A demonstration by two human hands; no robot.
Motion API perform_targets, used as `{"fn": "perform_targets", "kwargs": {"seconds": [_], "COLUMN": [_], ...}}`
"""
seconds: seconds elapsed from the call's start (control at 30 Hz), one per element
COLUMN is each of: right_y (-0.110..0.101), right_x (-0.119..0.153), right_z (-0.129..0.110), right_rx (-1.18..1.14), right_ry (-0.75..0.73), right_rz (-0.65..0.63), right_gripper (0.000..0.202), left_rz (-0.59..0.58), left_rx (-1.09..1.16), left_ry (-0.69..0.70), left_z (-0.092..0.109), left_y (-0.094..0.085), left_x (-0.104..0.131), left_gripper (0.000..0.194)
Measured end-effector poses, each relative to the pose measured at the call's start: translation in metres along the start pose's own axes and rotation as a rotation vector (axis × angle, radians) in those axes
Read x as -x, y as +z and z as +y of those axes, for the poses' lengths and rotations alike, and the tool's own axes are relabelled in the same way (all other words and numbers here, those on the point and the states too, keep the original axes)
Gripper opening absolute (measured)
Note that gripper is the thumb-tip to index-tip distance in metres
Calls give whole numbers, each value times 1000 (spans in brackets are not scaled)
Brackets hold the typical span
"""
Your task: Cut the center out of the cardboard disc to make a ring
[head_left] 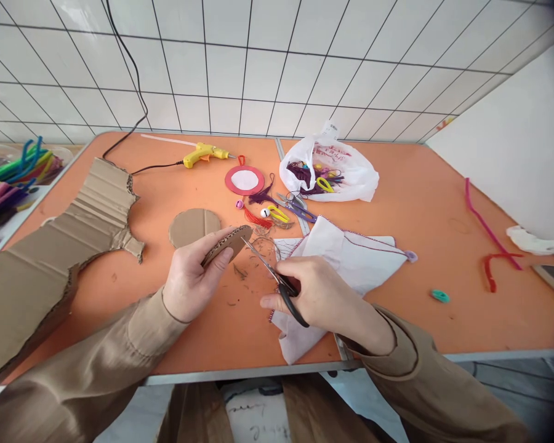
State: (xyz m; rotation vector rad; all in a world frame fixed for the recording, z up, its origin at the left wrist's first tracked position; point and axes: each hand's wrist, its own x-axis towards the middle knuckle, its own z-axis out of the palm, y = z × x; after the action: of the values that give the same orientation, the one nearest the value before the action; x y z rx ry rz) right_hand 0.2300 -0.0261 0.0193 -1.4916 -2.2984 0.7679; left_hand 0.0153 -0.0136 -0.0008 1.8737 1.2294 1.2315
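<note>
Pinched between the thumb and fingers of my left hand (196, 277) is a round piece of cardboard (228, 244), tilted above the table. My right hand (321, 289) grips a pair of black-handled scissors (286, 289), their blades pointing up and left at the right edge of the cardboard. Whether the blades are fully closed is hard to make out. A second cardboard disc (194, 226) lies flat just behind my left hand. Beneath and beside my right hand spreads a white cloth (351, 255) with dark red stitched edging. Small scraps are scattered on the table under the scissors.
A large torn cardboard sheet (74, 227) covers the left side. Farther back are a yellow glue gun (203, 155) with its cord, a red-rimmed disc (244, 180), tassels, bells, purple-handled scissors (300, 209) and a white plastic bag (357, 175). Pipe cleaners (489, 218) lie at right.
</note>
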Motion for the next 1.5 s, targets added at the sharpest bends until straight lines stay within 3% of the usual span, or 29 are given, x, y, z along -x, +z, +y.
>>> {"fn": "perform_targets", "kwargs": {"seconds": [0.2,0.33,0.47,0.57,0.73,0.93,1.23,1.5], "right_y": [4,8,13,17,22,26,24,22], "right_x": [2,4,2,0,-2,-5,-5,-6], "right_z": [-2,-1,6,10,10,10,15,16], "right_rx": [44,105,122,141,188,174,223,200], "right_ry": [-20,-70,-213,-351,-463,-560,-609,-605], "right_rz": [36,107,241,374,485,546,540,504], "right_gripper": [53,46,35,39,40,28,36,40], "left_rz": [16,69,104,120,67,22,-42,79], "left_rx": [-143,-191,-252,-373,-553,-626,-593,-541], "left_ry": [123,294,497,630,785,864,871,850], "left_z": [2,3,6,13,24,29,31,25], "left_y": [4,6,2,-4,-15,-20,-22,-15], "left_x": [2,6,8,10,18,23,23,19], "left_gripper": [31,38,58,66,58,44,46,45]}}
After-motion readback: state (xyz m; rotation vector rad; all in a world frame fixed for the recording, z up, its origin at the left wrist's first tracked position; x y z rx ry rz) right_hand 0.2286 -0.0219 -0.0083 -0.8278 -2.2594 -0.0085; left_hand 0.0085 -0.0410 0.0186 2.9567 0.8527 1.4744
